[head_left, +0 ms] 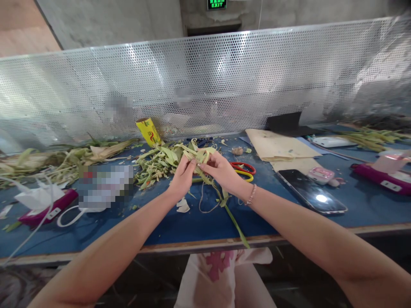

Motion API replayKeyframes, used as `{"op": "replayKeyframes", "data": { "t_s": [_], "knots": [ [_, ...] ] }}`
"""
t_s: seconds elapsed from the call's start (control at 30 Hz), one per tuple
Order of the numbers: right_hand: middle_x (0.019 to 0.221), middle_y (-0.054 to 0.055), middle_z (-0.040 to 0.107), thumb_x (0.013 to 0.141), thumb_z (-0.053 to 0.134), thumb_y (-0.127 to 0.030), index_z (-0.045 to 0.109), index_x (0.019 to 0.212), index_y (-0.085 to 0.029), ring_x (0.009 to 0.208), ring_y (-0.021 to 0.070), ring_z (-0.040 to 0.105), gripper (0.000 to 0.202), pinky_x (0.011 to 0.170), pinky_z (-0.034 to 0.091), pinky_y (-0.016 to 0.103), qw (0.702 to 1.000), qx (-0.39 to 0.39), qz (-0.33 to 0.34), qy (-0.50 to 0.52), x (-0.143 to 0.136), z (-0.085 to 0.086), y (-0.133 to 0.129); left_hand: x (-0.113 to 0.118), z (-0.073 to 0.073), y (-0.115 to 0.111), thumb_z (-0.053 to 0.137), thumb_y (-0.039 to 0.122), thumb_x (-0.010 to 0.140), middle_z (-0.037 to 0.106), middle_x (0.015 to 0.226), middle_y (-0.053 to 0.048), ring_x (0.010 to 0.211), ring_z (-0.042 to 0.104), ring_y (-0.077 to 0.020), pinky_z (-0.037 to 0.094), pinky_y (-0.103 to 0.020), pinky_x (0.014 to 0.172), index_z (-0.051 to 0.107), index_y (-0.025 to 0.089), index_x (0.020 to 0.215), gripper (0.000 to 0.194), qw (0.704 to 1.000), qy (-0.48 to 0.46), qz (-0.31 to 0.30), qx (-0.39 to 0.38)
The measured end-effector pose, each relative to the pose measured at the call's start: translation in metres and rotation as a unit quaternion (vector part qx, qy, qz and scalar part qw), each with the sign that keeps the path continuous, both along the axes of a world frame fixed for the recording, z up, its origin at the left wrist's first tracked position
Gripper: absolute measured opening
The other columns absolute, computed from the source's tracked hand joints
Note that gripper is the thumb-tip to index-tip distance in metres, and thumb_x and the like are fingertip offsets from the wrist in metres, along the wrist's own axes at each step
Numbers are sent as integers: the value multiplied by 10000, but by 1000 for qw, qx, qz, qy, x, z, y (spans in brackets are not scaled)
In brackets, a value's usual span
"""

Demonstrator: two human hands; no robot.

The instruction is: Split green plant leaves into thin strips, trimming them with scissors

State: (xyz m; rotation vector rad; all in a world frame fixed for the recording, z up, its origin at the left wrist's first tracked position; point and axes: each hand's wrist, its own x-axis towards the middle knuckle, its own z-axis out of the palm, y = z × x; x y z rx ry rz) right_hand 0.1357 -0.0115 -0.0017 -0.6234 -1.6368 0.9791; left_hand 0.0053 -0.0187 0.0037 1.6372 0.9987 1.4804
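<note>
Head view shows left hand and right hand, grip pinched on pale, ribbon-like green leaves.

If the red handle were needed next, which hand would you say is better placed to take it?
Probably the right hand: the red handle lies close to its outer side, while the left hand is farther away. Both hands hold the leaves, so either would likely need to let go.

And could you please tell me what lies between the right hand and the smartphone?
In the head view, a red handle loop and a yellow one lie beside the right hand, then blue tabletop before the smartphone.
</note>
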Motion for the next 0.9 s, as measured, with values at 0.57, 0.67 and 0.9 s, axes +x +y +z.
{"op": "replayKeyframes", "data": {
  "t_s": [0.57,0.67,0.9],
  "knots": [
    [905,44,410,778,505,-141,637,968,-252,831,141,451,257,724,450,318,918,355,-109,-137,21,9,-4,6,11,-10,516,235,733,410,543,46,427,339,-41,289,-163,413,510,155,693,89,963,-116,-107,-219],
    [941,53,451,793,484,-131,636,949,-236,763,121,461,242,680,453,305,907,382,-96,-151,26,14,-7,5,11,-9,542,228,717,375,527,50,429,339,-43,291,-162,411,463,158,620,144,961,-121,-113,-222],
    [754,19,496,783,538,-184,661,763,-204,701,114,493,127,602,445,266,908,354,-181,-130,26,15,-3,0,9,-7,641,262,642,446,607,29,504,384,-54,319,-182,458,559,157,758,177,949,-126,-214,-193]
  ]
}}
